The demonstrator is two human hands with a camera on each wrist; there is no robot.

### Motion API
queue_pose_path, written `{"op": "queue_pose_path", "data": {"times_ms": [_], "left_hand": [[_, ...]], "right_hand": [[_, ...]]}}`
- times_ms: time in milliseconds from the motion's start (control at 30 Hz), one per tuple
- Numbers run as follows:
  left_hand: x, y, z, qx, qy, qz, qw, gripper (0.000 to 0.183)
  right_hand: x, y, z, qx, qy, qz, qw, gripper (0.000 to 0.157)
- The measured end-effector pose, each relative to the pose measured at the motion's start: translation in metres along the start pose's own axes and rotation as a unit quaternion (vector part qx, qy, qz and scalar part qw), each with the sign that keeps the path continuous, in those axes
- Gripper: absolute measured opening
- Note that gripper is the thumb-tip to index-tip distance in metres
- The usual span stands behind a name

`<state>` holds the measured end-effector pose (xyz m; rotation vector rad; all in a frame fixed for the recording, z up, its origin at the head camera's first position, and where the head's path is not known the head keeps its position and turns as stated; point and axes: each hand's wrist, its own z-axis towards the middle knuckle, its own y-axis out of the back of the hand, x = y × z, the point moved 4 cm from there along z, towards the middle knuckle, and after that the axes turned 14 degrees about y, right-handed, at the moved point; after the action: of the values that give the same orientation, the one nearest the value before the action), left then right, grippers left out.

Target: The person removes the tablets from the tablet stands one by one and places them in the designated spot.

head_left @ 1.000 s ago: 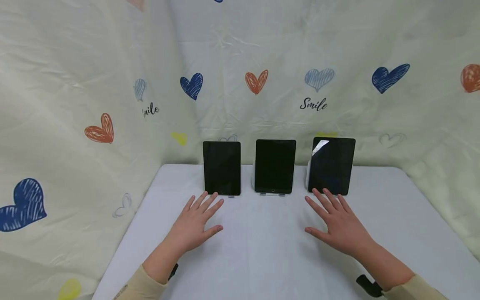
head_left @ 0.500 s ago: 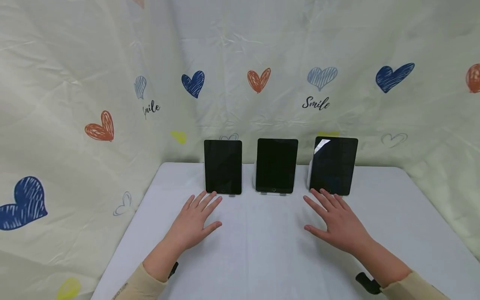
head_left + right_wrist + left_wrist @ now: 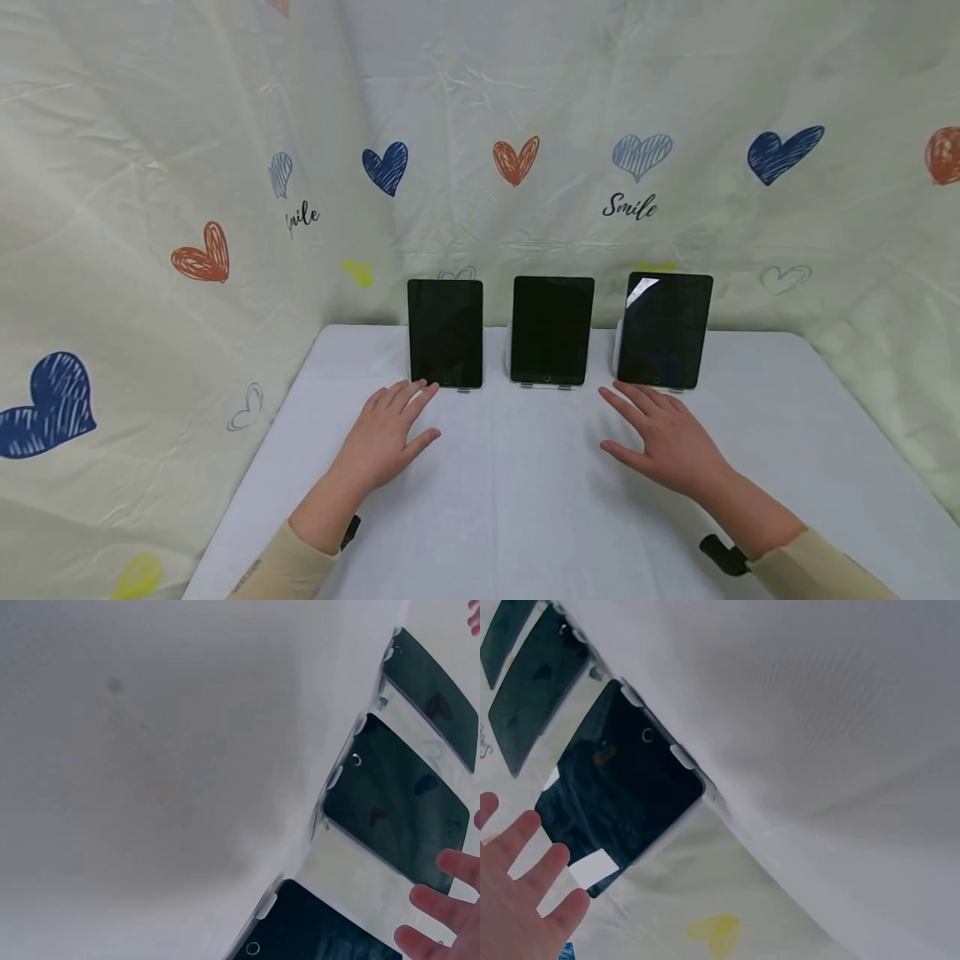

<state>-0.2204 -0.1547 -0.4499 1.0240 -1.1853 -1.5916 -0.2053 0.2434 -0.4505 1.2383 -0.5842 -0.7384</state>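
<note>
Three black tablets stand upright in a row at the back of the table in the head view: a left tablet (image 3: 446, 332), a middle tablet (image 3: 552, 329) and a right tablet (image 3: 666, 327). Their screens are dark. My left hand (image 3: 381, 440) is held palm down in front of the left tablet, fingertips overlapping its lower edge in this view. In front of the right tablet is my right hand (image 3: 670, 446), its fingers extended and thumb spread inward. Neither hand holds anything. The left wrist view shows the fingers (image 3: 526, 844) apart from the nearest tablet (image 3: 622, 787).
Small clear stands (image 3: 546, 386) support the tablets from below. A white cloth (image 3: 525, 500) covers the table. Behind it hangs a pale curtain (image 3: 465, 75) printed with hearts and "Smile". Dark wrist straps (image 3: 723, 554) show below both forearms.
The fingers of both hands have drawn closer together and dipped slightly. My right hand has shifted a little to the left. The tablets stay in place.
</note>
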Motion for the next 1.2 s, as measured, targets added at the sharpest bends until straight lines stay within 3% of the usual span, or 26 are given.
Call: {"op": "queue_pose_path", "data": {"times_ms": [300,700,1200], "left_hand": [[0.003,0.000,0.009,-0.017,0.018,-0.019,0.9995,0.068],[0.011,-0.001,0.023,-0.030,0.062,-0.041,0.9968,0.067],[0.037,-0.008,0.048,-0.026,0.111,-0.085,0.9899,0.066]], "right_hand": [[0.004,-0.001,0.013,-0.019,0.002,0.018,1.000,0.077],[0.008,-0.010,0.037,0.000,-0.028,0.072,0.997,0.074],[0.023,-0.023,0.085,0.003,-0.061,0.115,0.991,0.072]]}}
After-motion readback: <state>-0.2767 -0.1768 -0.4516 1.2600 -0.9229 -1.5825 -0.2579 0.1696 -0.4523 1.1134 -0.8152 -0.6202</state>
